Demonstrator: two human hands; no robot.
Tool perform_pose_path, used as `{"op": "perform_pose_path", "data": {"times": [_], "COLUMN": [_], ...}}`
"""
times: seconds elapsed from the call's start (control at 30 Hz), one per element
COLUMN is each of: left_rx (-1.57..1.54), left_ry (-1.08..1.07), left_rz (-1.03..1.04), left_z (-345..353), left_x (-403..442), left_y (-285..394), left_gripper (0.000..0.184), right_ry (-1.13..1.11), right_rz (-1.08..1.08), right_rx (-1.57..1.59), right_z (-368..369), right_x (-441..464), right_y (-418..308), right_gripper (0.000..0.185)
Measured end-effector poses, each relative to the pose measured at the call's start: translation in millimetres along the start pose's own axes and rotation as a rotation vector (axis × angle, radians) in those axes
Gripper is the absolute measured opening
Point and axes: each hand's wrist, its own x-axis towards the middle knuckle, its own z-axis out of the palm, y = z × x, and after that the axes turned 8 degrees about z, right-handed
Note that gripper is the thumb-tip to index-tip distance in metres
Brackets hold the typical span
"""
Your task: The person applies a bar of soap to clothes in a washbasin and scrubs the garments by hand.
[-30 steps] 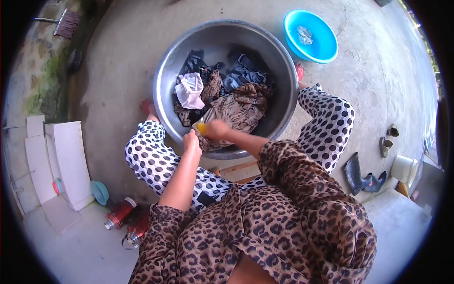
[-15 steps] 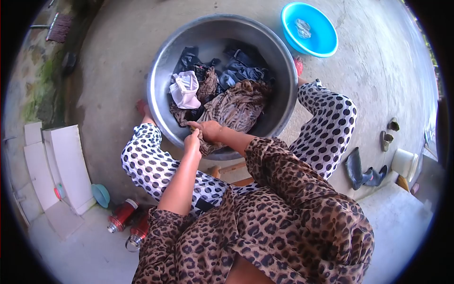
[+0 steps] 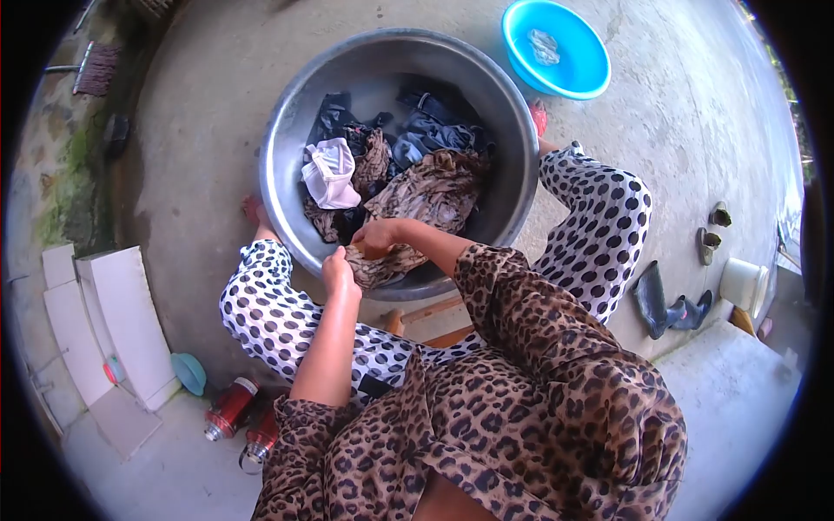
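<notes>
A large metal basin [image 3: 282,130] stands between my knees with wet clothes in it. A brown patterned garment [image 3: 434,195] is spread over its near part, and one end is pulled up to the near rim. My left hand [image 3: 339,273] is closed on that end. Just above it, my right hand [image 3: 379,236] is curled against the same cloth. A yellowish-brown patch shows under its fingers, and I cannot tell what it is. Beside the garment lie a pale pink bra [image 3: 330,174] and dark blue clothes [image 3: 434,130].
A bright blue basin [image 3: 573,74] with a small pale cloth sits at the far right. Dark boots [image 3: 651,300], slippers [image 3: 709,246] and a white bucket [image 3: 743,286] are on the right. Red thermos flasks [image 3: 232,406] and a teal bowl [image 3: 188,373] stand at lower left.
My right hand has shifted slightly and its fingers curl lower over the cloth. More of the garment now shows bunched at the near rim. The whole view has moved a little.
</notes>
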Motion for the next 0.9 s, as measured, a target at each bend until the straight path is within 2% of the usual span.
{"op": "perform_pose_path", "data": {"times": [0.07,0.1,0.2,0.23,0.27,0.33,0.37,0.47,0.53,0.6,0.67,0.7,0.73,0.8,0.9], "left_rx": [0.089,0.126,0.17,0.137,0.104,0.056,0.009,-0.089,-0.071,-0.085,-0.118,-0.151,-0.153,-0.166,-0.173], "left_ry": [-0.003,-0.055,-0.117,-0.118,-0.118,-0.152,-0.19,-0.153,-0.143,-0.138,-0.135,-0.132,-0.131,-0.12,-0.11], "left_rz": [0.013,0.072,0.156,0.167,0.178,0.177,0.176,0.25,0.29,0.318,0.267,0.219,0.221,0.166,0.042], "left_z": [5,6,5,6,6,8,9,12,11,12,12,13,12,7,10], "left_x": [-9,-12,-16,-17,-17,-20,-21,-34,-35,-37,-39,-39,-33,-20,-14], "left_y": [3,2,6,8,10,14,18,40,44,47,52,54,54,49,41], "left_gripper": [0.031,0.03,0.026,0.025,0.025,0.024,0.024,0.021,0.019,0.018,0.018,0.018,0.018,0.022,0.024], "right_ry": [-0.086,0.054,0.187,0.29,0.289,0.372,0.399,0.492,0.693,0.894,0.878,0.723,0.585,0.329,0.293], "right_rz": [-0.054,-0.199,-0.225,-0.259,-0.26,-0.093,-0.087,0.023,0.152,0.264,0.277,0.218,0.198,0.076,0.08], "right_rx": [-0.306,-0.413,-0.398,-0.353,-0.351,-0.369,-0.446,-0.559,-0.604,-0.157,0.023,0.221,0.677,1.087,0.99], "right_z": [4,16,26,29,31,21,20,1,-12,-25,-45,-54,-53,-54,-46], "right_x": [9,27,43,40,37,-3,-9,-15,9,-2,3,7,14,-3,-12], "right_y": [-4,5,4,3,2,-27,-27,-9,37,53,86,108,127,131,123], "right_gripper": [0.055,0.057,0.057,0.048,0.048,0.034,0.027,0.027,0.033,0.03,0.02,0.02,0.024,0.029,0.032]}}
